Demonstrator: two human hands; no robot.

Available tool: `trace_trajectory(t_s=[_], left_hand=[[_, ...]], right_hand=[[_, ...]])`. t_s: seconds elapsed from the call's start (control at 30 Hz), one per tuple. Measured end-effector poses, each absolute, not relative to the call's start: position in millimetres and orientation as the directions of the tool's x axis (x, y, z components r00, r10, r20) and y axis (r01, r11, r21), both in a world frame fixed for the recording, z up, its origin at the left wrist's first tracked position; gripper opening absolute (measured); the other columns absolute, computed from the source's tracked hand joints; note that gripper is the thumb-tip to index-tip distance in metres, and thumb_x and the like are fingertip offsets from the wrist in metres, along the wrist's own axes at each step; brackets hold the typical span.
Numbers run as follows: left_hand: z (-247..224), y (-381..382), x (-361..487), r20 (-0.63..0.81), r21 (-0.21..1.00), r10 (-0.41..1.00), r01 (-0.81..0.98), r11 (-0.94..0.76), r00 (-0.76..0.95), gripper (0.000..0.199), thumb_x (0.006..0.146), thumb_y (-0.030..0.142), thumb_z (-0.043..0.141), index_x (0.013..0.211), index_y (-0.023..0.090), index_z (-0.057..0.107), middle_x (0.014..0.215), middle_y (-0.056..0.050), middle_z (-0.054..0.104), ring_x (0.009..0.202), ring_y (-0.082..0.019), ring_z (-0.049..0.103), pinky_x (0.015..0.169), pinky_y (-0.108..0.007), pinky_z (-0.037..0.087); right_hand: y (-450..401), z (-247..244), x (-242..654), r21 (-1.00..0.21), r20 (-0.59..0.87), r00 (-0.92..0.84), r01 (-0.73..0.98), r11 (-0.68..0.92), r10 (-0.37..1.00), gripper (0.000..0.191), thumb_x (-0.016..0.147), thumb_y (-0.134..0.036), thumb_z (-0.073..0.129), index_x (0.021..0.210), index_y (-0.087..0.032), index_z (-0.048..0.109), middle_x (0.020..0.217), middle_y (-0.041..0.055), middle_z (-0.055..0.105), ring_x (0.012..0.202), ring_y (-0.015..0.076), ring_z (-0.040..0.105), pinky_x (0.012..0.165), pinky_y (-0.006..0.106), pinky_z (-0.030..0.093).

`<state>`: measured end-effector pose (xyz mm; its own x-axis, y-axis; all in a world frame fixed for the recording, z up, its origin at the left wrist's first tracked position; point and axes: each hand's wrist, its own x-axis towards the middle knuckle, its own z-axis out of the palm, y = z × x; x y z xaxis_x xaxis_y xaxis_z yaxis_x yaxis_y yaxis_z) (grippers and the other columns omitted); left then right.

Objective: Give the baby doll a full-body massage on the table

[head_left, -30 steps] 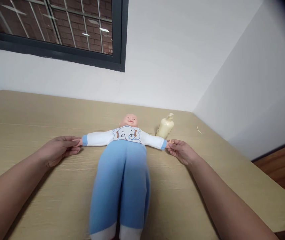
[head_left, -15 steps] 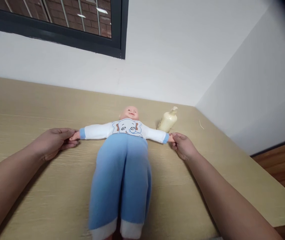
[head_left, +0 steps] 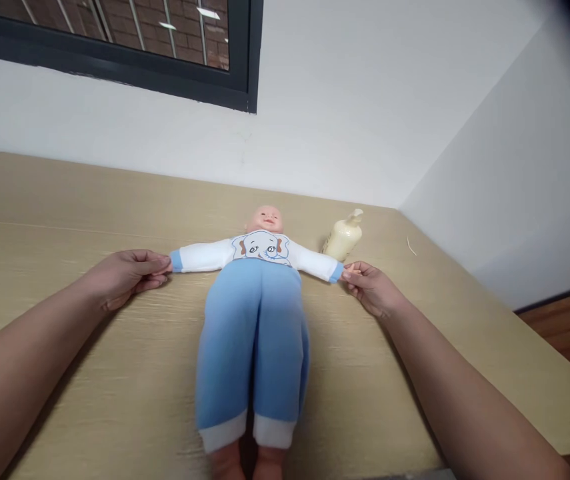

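Observation:
A baby doll (head_left: 257, 320) lies on its back on the wooden table (head_left: 129, 373), head toward the wall and feet toward me. It wears a white top with an elephant print and blue trousers with white cuffs. Both its arms are stretched out sideways. My left hand (head_left: 132, 275) pinches the doll's hand on the left, just beyond the blue sleeve cuff. On the other side, my right hand (head_left: 371, 285) grips the doll's other hand between thumb and fingers. A cream pump bottle (head_left: 343, 239) stands close behind that sleeve, which covers a bit of its base.
Behind the table rises a white wall (head_left: 325, 120) with a dark-framed window (head_left: 242, 73) at upper left. A second wall (head_left: 529, 173) bounds the right side. A thin pale strand (head_left: 411, 247) lies on the table right of the bottle.
The view has shifted slightly, so the doll and bottle sit a little higher and further right, and the doll's lower legs now show. Both hands keep their hold.

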<state>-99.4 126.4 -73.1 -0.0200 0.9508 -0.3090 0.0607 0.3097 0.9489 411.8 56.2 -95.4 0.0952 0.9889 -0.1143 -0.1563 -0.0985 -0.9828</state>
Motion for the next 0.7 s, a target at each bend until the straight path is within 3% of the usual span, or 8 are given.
trace_trajectory(t_s=[0.17, 0.3, 0.43, 0.6, 0.7], left_hand=[[-77.3, 127.1, -100.6, -0.298, 0.955, 0.953, 0.021, 0.297, 0.054, 0.026, 0.079, 0.028, 0.081, 0.072, 0.01, 0.063, 0.064, 0.0, 0.057, 0.057, -0.005, 0.054, 0.055, -0.009, 0.052], [-85.8, 131.6, -106.1, -0.289, 0.957, 0.957, 0.013, 0.289, 0.01, 0.017, 0.083, 0.027, 0.075, 0.082, 0.01, 0.071, 0.081, -0.006, 0.068, 0.073, -0.011, 0.065, 0.068, -0.017, 0.058], [-87.8, 134.2, -111.4, -0.314, 0.949, 0.949, -0.019, 0.315, 0.039, 0.015, 0.081, 0.017, 0.073, 0.094, 0.011, 0.077, 0.102, -0.013, 0.074, 0.088, -0.016, 0.07, 0.079, -0.022, 0.061], [-80.1, 132.8, -110.6, -0.352, 0.932, 0.933, -0.067, 0.357, 0.072, 0.037, 0.066, 0.003, 0.083, 0.101, 0.006, 0.075, 0.104, -0.015, 0.073, 0.081, -0.014, 0.072, 0.076, -0.017, 0.063], [-80.4, 133.1, -109.2, -0.333, 0.941, 0.942, -0.056, 0.335, 0.04, 0.03, 0.069, 0.007, 0.085, 0.097, 0.006, 0.074, 0.093, -0.012, 0.073, 0.073, -0.012, 0.07, 0.068, -0.015, 0.062]], right_hand=[[57.2, -96.1, 409.2, -0.984, -0.093, 0.166, -0.167, -0.065, 0.982, 0.038, 0.069, -0.045, 0.088, 0.076, -0.019, 0.063, 0.067, -0.0015, 0.056, 0.054, 0.0069, 0.04, 0.045, 0.02, 0.028], [57.9, -94.9, 411.1, -0.983, -0.098, 0.155, -0.171, -0.071, 0.983, 0.038, 0.07, -0.049, 0.086, 0.084, -0.017, 0.071, 0.069, 0.0005, 0.056, 0.056, 0.0081, 0.041, 0.045, 0.022, 0.031], [55.9, -92.6, 417.8, -0.978, -0.132, 0.074, -0.175, -0.117, 0.988, 0.036, 0.067, -0.04, 0.089, 0.088, -0.016, 0.073, 0.079, 0.0034, 0.061, 0.063, 0.0099, 0.049, 0.052, 0.023, 0.04], [54.9, -93.2, 421.4, -0.976, -0.132, 0.026, -0.179, -0.126, 0.991, 0.035, 0.06, -0.028, 0.094, 0.083, -0.018, 0.07, 0.08, 0.0015, 0.064, 0.067, 0.0101, 0.054, 0.057, 0.023, 0.042], [55.9, -94.5, 418.5, -0.978, -0.126, 0.033, -0.17, -0.119, 0.991, 0.034, 0.06, -0.028, 0.094, 0.079, -0.018, 0.068, 0.075, 0.0002, 0.062, 0.062, 0.0084, 0.05, 0.054, 0.021, 0.037]])
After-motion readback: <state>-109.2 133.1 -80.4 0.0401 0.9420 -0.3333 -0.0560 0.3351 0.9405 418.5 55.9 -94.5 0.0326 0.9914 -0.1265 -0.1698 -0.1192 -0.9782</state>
